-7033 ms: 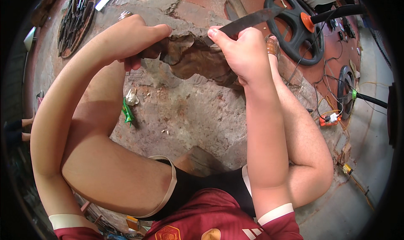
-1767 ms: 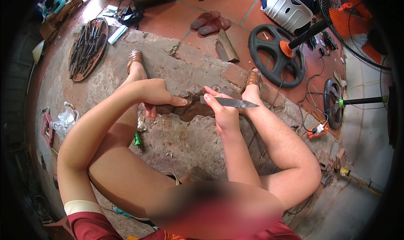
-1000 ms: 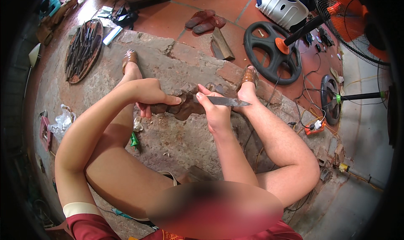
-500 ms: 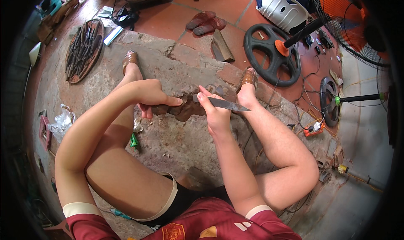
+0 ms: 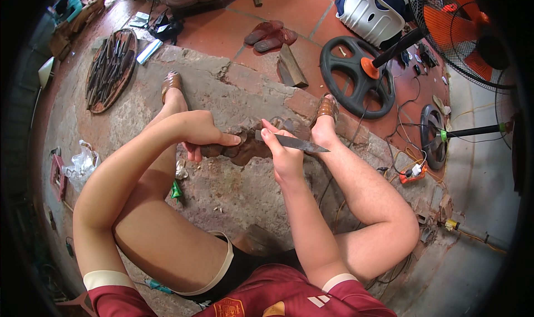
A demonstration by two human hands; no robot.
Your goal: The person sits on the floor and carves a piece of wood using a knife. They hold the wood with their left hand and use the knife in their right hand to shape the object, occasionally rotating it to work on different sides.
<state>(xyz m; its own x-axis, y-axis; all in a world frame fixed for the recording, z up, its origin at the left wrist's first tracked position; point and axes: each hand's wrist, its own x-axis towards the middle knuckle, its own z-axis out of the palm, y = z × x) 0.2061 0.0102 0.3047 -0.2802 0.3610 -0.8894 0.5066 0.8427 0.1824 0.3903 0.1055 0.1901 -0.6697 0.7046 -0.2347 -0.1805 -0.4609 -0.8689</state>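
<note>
My left hand (image 5: 201,132) is closed around one end of a dark brown, lumpy piece that looks like carved wood (image 5: 242,153), its thumb lying along the top. The piece is held low over the worn floor between my feet. Against its right part my right hand (image 5: 288,158) is closed on a flat grey knife blade (image 5: 300,143), whose pointed tip sticks out to the right toward my right ankle. The blade's other end reaches the brown piece. My fingers partly hide both things, and I cannot make out a handle.
A round tray (image 5: 133,72) of dark sticks stands at the far left. Beyond my feet lie red slippers (image 5: 270,36) and a wooden block (image 5: 292,67). To the right are a fan base (image 5: 359,78), a white plastic stool (image 5: 371,14), cables and an orange power strip (image 5: 413,173). A clear plastic bag (image 5: 82,164) lies left.
The view has shifted slightly. Both hands keep their grips, and the blade and the brown piece stay almost in the same place.
</note>
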